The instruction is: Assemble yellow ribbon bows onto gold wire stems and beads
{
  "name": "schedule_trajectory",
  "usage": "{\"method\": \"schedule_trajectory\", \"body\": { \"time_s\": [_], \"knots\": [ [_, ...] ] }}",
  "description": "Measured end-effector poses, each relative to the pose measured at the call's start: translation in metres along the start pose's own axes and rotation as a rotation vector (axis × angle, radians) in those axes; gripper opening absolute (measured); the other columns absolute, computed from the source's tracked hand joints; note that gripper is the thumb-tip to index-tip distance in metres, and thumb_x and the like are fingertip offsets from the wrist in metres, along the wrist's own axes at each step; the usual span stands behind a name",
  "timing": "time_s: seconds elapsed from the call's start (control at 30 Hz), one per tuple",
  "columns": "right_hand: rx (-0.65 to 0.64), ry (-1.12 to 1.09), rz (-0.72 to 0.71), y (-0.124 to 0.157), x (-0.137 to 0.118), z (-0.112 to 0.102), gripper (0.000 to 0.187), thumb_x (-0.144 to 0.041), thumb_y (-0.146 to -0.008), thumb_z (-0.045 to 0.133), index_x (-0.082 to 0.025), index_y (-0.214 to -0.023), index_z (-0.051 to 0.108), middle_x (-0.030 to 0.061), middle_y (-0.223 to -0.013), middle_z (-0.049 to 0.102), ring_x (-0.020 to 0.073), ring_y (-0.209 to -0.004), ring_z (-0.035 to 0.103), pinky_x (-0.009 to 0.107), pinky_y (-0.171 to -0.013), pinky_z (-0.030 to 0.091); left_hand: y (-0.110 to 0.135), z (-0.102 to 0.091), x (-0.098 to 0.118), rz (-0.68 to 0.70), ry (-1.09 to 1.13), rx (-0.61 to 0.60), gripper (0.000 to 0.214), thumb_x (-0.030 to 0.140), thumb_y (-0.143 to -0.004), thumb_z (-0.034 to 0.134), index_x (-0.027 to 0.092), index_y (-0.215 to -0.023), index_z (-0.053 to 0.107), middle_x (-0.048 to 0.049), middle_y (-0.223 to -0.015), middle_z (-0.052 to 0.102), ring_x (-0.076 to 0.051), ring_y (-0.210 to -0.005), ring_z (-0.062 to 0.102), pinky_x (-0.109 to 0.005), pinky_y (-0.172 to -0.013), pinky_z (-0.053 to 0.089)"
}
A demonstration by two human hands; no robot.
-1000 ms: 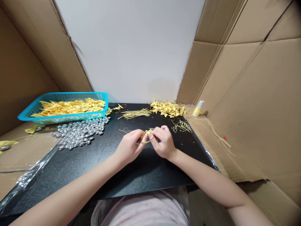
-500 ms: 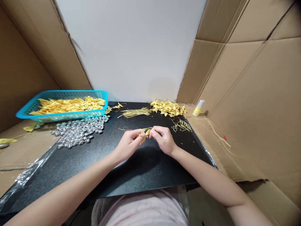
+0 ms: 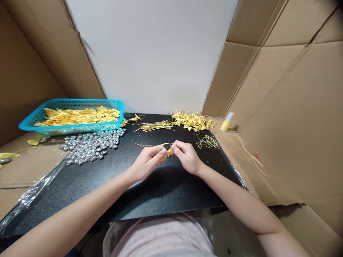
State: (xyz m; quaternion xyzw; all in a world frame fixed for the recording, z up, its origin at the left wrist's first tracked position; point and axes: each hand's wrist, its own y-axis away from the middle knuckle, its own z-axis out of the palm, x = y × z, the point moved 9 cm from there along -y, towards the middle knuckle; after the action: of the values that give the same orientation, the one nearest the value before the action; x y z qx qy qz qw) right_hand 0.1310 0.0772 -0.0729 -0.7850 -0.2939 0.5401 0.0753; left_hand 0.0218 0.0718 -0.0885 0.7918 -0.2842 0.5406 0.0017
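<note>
Between my hands is a small yellow ribbon bow with a loop of gold cord arching above it. My left hand is closed, thumb and forefinger pinching the bow's left side. Close beside it, my right hand pinches at the right side of the bow and cord; its exact grip is hidden behind the fingers. Both hands hover over the black mat. A thin loose cord end shows just left of my left fingertips.
A blue basket of yellow ribbon pieces stands at left, silver beads before it. Farther back lie gold cord lengths and a pile of yellow bows. Cord scraps and a thread spool are at right. Cardboard walls flank the mat.
The gold cord loop above the bow now stands out more clearly and rounder. My hands stay nearly in place, still pinching; the view has shifted slightly.
</note>
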Motion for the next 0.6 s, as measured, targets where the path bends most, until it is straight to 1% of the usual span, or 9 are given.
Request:
{"method": "schedule_trajectory", "body": {
  "time_s": [0.13, 0.23, 0.3, 0.37, 0.43, 0.5, 0.53, 0.6],
  "knots": [
    [0.076, 0.032, -0.087, 0.005, -0.011, -0.004, 0.034, -0.036, -0.094, 0.042, -0.018, -0.067, 0.05, -0.0024, -0.061, 0.048, 0.0105, -0.057, 0.045, 0.025, -0.06, 0.036, 0.002, -0.008, 0.011, 0.105, -0.096, 0.063, 0.039, 0.038, -0.093, 0.042, 0.016, -0.061, 0.045, 0.0046, -0.056, 0.04, -0.009, -0.053, 0.035, -0.023, -0.052, 0.028],
    [0.138, 0.027, -0.134, 0.008, -0.016, -0.005, 0.035, -0.036, -0.095, 0.041, -0.018, -0.066, 0.049, -0.0022, -0.061, 0.049, 0.0106, -0.056, 0.046, 0.025, -0.059, 0.036, 0.004, -0.012, 0.018, 0.178, -0.139, 0.109, 0.04, 0.037, -0.094, 0.041, 0.017, -0.06, 0.045, 0.0042, -0.055, 0.041, -0.009, -0.052, 0.036, -0.022, -0.052, 0.029],
    [0.125, 0.031, -0.135, 0.009, -0.013, -0.003, 0.036, -0.036, -0.096, 0.039, -0.019, -0.066, 0.049, -0.002, -0.06, 0.05, 0.0108, -0.055, 0.047, 0.025, -0.058, 0.037, 0.006, -0.014, 0.021, 0.207, -0.173, 0.132, 0.039, 0.036, -0.094, 0.04, 0.016, -0.061, 0.046, 0.0041, -0.055, 0.042, -0.009, -0.051, 0.037, -0.022, -0.052, 0.03],
    [0.081, 0.09, -0.151, 0.008, -0.012, 0.0, 0.033, -0.034, -0.095, 0.04, -0.019, -0.068, 0.052, -0.0015, -0.06, 0.053, 0.0114, -0.056, 0.049, 0.026, -0.06, 0.038, 0.006, -0.013, 0.022, 0.231, -0.218, 0.124, 0.038, 0.034, -0.094, 0.04, 0.016, -0.061, 0.047, 0.0041, -0.055, 0.042, -0.009, -0.051, 0.038, -0.021, -0.052, 0.031],
    [0.067, 0.187, -0.189, 0.008, -0.014, -0.001, 0.021, -0.029, -0.092, 0.047, -0.019, -0.078, 0.057, -0.0004, -0.067, 0.06, 0.0126, -0.061, 0.053, 0.028, -0.067, 0.04, 0.006, -0.011, 0.022, 0.252, -0.269, 0.09, 0.036, 0.032, -0.094, 0.041, 0.017, -0.062, 0.045, 0.0045, -0.055, 0.042, -0.009, -0.051, 0.037, -0.02, -0.052, 0.031],
    [0.082, 0.257, -0.248, 0.008, -0.019, -0.005, 0.008, -0.023, -0.088, 0.053, -0.02, -0.088, 0.06, 0.0008, -0.076, 0.064, 0.0138, -0.067, 0.056, 0.03, -0.073, 0.041, 0.005, -0.008, 0.019, 0.259, -0.313, 0.056, 0.034, 0.031, -0.093, 0.041, 0.017, -0.062, 0.045, 0.0046, -0.056, 0.042, -0.009, -0.051, 0.037, -0.02, -0.052, 0.031],
    [0.082, 0.268, -0.276, 0.008, -0.022, -0.007, 0.008, -0.021, -0.086, 0.054, -0.02, -0.09, 0.061, 0.0014, -0.079, 0.065, 0.0145, -0.07, 0.058, 0.031, -0.074, 0.041, 0.004, -0.008, 0.018, 0.259, -0.33, 0.044, 0.033, 0.031, -0.093, 0.041, 0.017, -0.063, 0.045, 0.0045, -0.056, 0.042, -0.009, -0.052, 0.037, -0.02, -0.052, 0.031],
    [0.062, 0.255, -0.305, 0.007, -0.026, -0.007, 0.007, -0.017, -0.086, 0.055, -0.02, -0.084, 0.061, 0.0023, -0.08, 0.065, 0.0153, -0.075, 0.059, 0.031, -0.075, 0.04, 0.004, -0.007, 0.017, 0.264, -0.359, 0.035, 0.031, 0.03, -0.093, 0.042, 0.017, -0.065, 0.047, 0.0042, -0.057, 0.044, -0.009, -0.052, 0.038, -0.02, -0.053, 0.032]
  ]
}}
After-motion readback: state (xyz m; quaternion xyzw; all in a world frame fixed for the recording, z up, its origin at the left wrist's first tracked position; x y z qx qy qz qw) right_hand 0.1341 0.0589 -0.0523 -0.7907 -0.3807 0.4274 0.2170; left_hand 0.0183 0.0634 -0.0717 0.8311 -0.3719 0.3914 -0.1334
